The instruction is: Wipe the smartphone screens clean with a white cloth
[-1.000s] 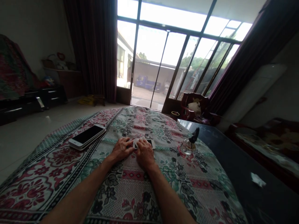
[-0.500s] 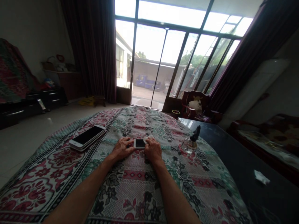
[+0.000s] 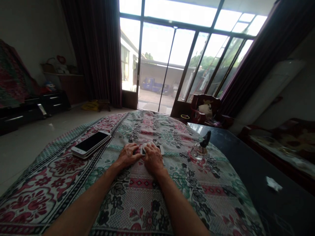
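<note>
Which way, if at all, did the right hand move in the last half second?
Yes. The right hand slid left, away from the clear glass bottle with a dark stopper, and now covers most of the small white-edged phone.

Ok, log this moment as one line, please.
left hand: at small phone left end | right hand: covering it | phone stack: left on floral cloth | glass bottle: right, untouched

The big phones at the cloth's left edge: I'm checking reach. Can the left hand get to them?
Probably yes: the phones lie uncovered left of the left hand, with only bare cloth between them.
</note>
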A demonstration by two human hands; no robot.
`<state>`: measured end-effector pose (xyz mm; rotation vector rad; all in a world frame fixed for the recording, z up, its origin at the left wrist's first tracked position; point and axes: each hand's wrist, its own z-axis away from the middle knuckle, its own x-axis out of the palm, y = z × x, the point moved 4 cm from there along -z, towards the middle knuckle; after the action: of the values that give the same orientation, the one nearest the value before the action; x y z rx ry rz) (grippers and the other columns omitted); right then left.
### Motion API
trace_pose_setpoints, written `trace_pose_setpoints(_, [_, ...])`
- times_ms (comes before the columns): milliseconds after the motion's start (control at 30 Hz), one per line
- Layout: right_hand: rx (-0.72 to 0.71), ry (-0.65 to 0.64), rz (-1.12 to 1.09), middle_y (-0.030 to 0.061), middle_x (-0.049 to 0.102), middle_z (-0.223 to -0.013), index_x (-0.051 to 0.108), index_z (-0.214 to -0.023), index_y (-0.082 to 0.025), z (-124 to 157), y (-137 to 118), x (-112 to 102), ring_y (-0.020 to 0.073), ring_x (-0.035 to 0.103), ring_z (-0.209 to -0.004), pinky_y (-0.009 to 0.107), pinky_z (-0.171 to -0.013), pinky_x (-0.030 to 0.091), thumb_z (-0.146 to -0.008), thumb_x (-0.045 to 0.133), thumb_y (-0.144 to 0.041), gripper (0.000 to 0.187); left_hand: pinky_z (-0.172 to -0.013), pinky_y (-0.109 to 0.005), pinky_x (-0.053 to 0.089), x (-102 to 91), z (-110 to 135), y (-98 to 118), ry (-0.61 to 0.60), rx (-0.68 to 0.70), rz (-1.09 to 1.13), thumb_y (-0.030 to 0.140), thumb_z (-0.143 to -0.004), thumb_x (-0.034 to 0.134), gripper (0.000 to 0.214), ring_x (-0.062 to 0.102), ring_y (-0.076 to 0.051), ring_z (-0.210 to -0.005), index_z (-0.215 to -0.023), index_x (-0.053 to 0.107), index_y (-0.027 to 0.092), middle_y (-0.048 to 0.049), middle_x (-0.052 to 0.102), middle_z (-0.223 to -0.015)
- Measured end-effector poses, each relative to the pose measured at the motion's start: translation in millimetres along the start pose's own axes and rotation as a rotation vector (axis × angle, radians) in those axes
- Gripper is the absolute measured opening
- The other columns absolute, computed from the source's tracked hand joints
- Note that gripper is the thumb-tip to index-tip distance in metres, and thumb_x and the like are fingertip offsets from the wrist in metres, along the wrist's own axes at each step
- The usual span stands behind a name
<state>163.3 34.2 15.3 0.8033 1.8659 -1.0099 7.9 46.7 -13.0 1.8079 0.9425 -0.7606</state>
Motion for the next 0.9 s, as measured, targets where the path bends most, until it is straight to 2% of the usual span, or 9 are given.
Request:
trace_pose_setpoints(100, [-0.083, -0.005, -0.039, 0.0056, 0.058, -0.141, 0.065, -0.124, -0.022, 2.0, -14.5, 3.5, 0.0224, 0.043, -0.137, 0.037, -0.112, 0.03, -0.092, 0.048, -0.017, 0.037, -0.109, -0.041, 0.042, 0.2, 0.0, 0.3, -0.012, 0.041, 0.002, 0.032, -0.079, 0.067, 0.033, 0.058, -0.028, -0.12, -0.109, 0.075, 0.022, -0.0085, 0.068, -0.124])
trace_pose_setpoints(200, [-0.08, 0.006, -0.066, 0.0044, 0.06, -0.138, 0.068, -0.118, -0.023, 0.9, -13.8, 3.3, 0.0218, 0.046, -0.134, 0.036, -0.111, 0.032, -0.091, 0.048, -0.017, 0.034, -0.109, -0.041, 0.042, -0.8, -0.4, -0.1, -0.002, 0.054, 0.015, 0.032, -0.078, 0.067, 0.031, 0.059, -0.028, -0.118, -0.106, 0.076, 0.022, -0.0079, 0.068, -0.122])
trace_pose_setpoints(367, [0.093, 0.054, -0.05, 0.0064, 0.063, -0.135, 0.071, -0.112, -0.021, -5.5, 20.4, -6.1, 0.0234, 0.048, -0.132, 0.036, -0.111, 0.031, -0.088, 0.049, -0.014, 0.033, -0.108, -0.042, 0.043, -2.6, -1.9, 0.4, 0.006, 0.026, 0.049, 0.038, -0.075, 0.072, 0.037, 0.06, -0.031, -0.119, -0.107, 0.076, 0.021, -0.0093, 0.07, -0.12])
trace_pose_setpoints(500, [0.212, 0.077, -0.026, 0.0088, 0.062, -0.136, 0.07, -0.115, -0.017, -7.5, 44.6, -18.3, 0.0225, 0.051, -0.13, 0.031, -0.108, 0.035, -0.087, 0.047, -0.011, 0.037, -0.108, -0.042, 0.042, -3.9, -2.7, -0.7, 0.021, -0.041, 0.095, 0.039, -0.073, 0.073, 0.03, 0.059, -0.031, -0.121, -0.097, 0.078, 0.02, -0.0103, 0.069, -0.123])
trace_pose_setpoints(600, [0.278, 0.076, -0.002, 0.0098, 0.07, -0.121, 0.072, -0.111, -0.017, -7.0, 48.6, -31.2, 0.0222, 0.06, -0.117, 0.028, -0.101, 0.04, -0.086, 0.048, -0.012, 0.036, -0.108, -0.041, 0.043, -5.0, -3.1, -1.8, 0.047, -0.084, 0.136, 0.036, -0.074, 0.071, 0.019, 0.062, -0.028, -0.117, -0.084, 0.078, 0.022, -0.0088, 0.072, -0.117])
trace_pose_setpoints(733, [0.42, -0.024, 0.013, 0.0098, 0.076, -0.099, 0.078, -0.095, -0.021, -4.4, 50.1, -45.6, 0.0239, 0.069, -0.097, 0.028, -0.083, 0.046, -0.084, 0.05, -0.02, 0.03, -0.108, -0.041, 0.043, -5.6, -3.6, -3.1, 0.095, -0.132, 0.156, 0.032, -0.075, 0.066, 0.014, 0.064, -0.026, -0.113, -0.077, 0.077, 0.024, -0.0063, 0.074, -0.112])
trace_pose_setpoints(800, [0.461, -0.034, 0.008, 0.0097, 0.077, -0.097, 0.079, -0.094, -0.023, -3.2, 51.1, -49.3, 0.0236, 0.07, -0.094, 0.027, -0.079, 0.047, -0.084, 0.05, -0.022, 0.03, -0.108, -0.041, 0.042, -6.1, -3.5, -2.0, 0.108, -0.125, 0.16, 0.031, -0.077, 0.063, 0.016, 0.064, -0.026, -0.113, -0.081, 0.078, 0.024, -0.0057, 0.075, -0.111])
trace_pose_setpoints(900, [0.447, 0.027, 0.004, 0.0094, 0.076, -0.103, 0.078, -0.1, -0.022, -2.7, 50.0, -49.7, 0.0219, 0.069, -0.097, 0.025, -0.08, 0.047, -0.087, 0.049, -0.023, 0.032, -0.106, -0.039, 0.044, -8.7, -2.0, 3.0, 0.112, -0.099, 0.157, 0.035, -0.08, 0.062, 0.026, 0.063, -0.026, -0.114, -0.097, 0.076, 0.022, -0.0078, 0.074, -0.113])
